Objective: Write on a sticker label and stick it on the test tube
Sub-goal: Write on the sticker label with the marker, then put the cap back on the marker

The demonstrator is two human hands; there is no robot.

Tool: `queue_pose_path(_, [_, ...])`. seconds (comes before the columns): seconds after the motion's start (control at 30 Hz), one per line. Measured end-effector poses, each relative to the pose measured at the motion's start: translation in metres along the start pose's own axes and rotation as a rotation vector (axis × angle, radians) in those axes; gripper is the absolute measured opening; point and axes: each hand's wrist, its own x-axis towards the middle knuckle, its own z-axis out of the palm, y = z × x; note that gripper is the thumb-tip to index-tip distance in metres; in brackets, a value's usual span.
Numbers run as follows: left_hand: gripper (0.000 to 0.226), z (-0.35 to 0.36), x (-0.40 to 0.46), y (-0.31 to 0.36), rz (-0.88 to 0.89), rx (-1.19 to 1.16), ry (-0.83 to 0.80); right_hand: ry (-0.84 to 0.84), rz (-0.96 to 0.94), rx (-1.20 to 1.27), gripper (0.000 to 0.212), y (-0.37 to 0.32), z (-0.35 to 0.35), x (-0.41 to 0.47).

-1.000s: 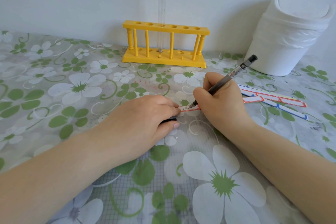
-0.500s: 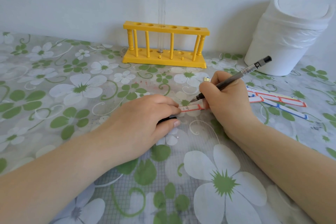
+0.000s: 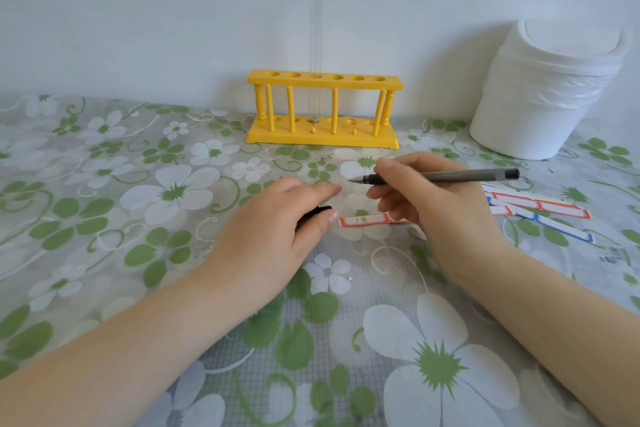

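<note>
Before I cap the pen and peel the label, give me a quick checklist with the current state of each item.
1. Writing on the red-bordered label: ok, marks show in its first box.
2. Pen lifted off the paper: ok, right hand holds it level above the table.
3. Pen cap: cannot tell, a small black object sits under the left hand fingers.
4. Label free to pick up: ok, neither hand presses on it.
5. Test tube ready: ok, upright in the yellow rack.
6. Ink dry: cannot tell.
</note>
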Motion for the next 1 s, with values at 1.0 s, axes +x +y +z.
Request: queue_pose_path(1.0, [0.013,-0.0032,-0.0023,0.0027,-0.032,-0.311,0.109,-0.138,0.073,0.129,0.039,0.0000,0.0056,-0.0042])
